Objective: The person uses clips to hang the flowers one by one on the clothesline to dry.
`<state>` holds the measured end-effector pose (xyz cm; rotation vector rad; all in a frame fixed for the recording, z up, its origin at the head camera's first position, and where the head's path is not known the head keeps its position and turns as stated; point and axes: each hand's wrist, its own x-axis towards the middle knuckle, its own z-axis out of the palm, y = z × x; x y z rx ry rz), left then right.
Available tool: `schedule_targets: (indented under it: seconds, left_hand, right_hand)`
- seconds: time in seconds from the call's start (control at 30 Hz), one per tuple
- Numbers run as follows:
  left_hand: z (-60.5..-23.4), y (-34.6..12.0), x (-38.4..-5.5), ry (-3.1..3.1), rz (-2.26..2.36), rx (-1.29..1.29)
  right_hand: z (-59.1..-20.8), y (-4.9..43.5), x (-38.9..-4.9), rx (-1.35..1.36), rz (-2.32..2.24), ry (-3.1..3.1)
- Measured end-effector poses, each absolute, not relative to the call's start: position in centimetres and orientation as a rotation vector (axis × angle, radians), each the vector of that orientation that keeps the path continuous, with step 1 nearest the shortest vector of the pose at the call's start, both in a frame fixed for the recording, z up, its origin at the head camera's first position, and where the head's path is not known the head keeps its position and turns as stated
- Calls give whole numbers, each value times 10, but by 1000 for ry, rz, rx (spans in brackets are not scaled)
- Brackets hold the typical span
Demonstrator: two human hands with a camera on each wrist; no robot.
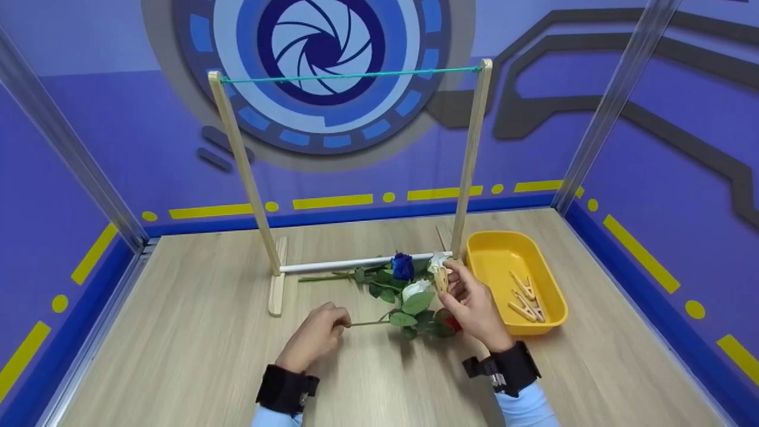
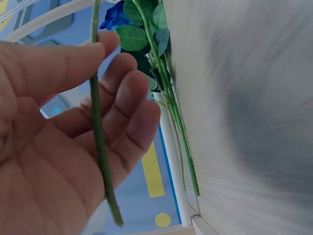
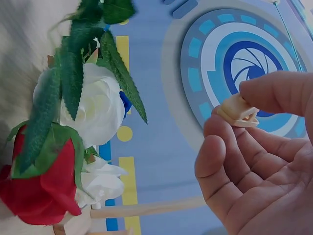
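Between thumb and index finger, my left hand [image 1: 317,337] pinches the green stem [image 2: 97,112] of a red rose [image 3: 46,183]. In the head view the rose's leaves [image 1: 403,319] stretch right, and its red bloom is partly hidden behind my right hand [image 1: 474,299]. That right hand pinches a small wooden clothespin [image 3: 238,110] between thumb and fingertips. Close by on the table are a blue rose [image 1: 402,267] and two white roses, one [image 1: 416,289] beside the red rose's leaves and the other [image 1: 437,261] just behind the clothespin.
A wooden frame stands behind the flowers, its two posts [image 1: 243,160] joined by a green string [image 1: 356,75] on top and a white rod [image 1: 338,264] below. To the right, a yellow tray [image 1: 492,249] holds several clothespins [image 1: 526,305]. Blue-purple panels enclose the table [image 1: 195,332].
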<state>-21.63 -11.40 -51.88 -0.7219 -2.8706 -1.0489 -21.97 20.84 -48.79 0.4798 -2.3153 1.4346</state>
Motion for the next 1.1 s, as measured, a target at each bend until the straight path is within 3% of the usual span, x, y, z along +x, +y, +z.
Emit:
schedule_targets:
  seconds: [1.1]
  left_hand:
    - [-536,-101,-214,-2977,-698,-600]
  right_hand:
    - [-486,208,-218,462,1502,-2388]
